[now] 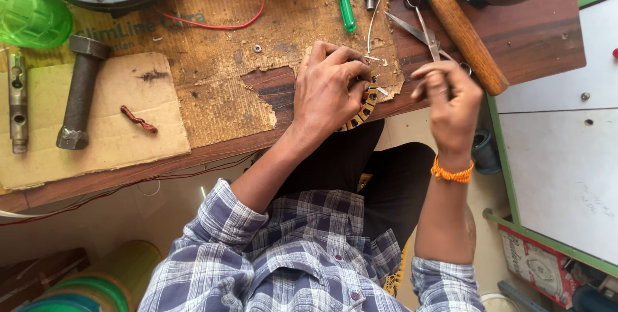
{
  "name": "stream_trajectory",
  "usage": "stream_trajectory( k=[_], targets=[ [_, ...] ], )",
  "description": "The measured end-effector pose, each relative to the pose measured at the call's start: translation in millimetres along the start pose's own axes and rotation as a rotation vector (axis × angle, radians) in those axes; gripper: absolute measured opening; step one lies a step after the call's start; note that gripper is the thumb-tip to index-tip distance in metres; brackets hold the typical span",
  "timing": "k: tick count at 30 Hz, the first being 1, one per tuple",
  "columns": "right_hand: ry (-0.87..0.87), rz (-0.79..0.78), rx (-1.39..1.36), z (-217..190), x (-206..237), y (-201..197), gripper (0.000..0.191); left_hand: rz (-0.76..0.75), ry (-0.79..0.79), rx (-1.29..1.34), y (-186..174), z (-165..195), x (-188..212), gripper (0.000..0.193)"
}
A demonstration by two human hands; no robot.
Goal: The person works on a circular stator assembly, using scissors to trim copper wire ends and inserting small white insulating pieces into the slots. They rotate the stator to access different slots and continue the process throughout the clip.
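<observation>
a wooden workbench (528, 35) carries torn brown cardboard (212, 87), and a person in a plaid shirt leans over its near edge; a wooden-handled hammer (460, 29) lies at the right, a dark metal hammer head (78, 93) on the left, then scissors (421, 29) and a green screwdriver (346, 4) further back; the left hand (331, 90) presses down, fingers curled, on a ring-shaped wound core (365, 107) at the bench edge, its yellow and dark slots showing just under the palm; the right hand (450, 103) hovers apart to the right, fingertips pinched together, though whether a thin wire sits between them cannot be told; the core looks heavy and stiff, likely best gripped by its outer rim; its fine windings seem fragile.
</observation>
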State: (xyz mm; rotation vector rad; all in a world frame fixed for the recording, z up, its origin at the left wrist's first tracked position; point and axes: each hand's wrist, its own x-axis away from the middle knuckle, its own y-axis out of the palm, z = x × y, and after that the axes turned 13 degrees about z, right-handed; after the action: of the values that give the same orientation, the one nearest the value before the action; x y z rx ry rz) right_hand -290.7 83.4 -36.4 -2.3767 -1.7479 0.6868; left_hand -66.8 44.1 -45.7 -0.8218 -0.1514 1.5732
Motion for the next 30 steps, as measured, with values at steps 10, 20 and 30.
stream_trajectory(
  k=[10,20,30],
  targets=[
    [0.077,-0.056,0.103,-8.7,-8.0,24.2,0.026,-0.007,-0.002,-0.004,-2.3,5.0,0.5,0.009],
    [0.303,-0.061,0.107,-3.5,-3.9,19.1,0.01,0.003,0.009,0.0,-1.2,3.5,2.5,0.009],
    [-0.097,-0.189,0.306,-53.1,13.3,14.6,0.009,0.02,0.003,0.007,0.6,2.2,1.8,0.011]
  ],
)
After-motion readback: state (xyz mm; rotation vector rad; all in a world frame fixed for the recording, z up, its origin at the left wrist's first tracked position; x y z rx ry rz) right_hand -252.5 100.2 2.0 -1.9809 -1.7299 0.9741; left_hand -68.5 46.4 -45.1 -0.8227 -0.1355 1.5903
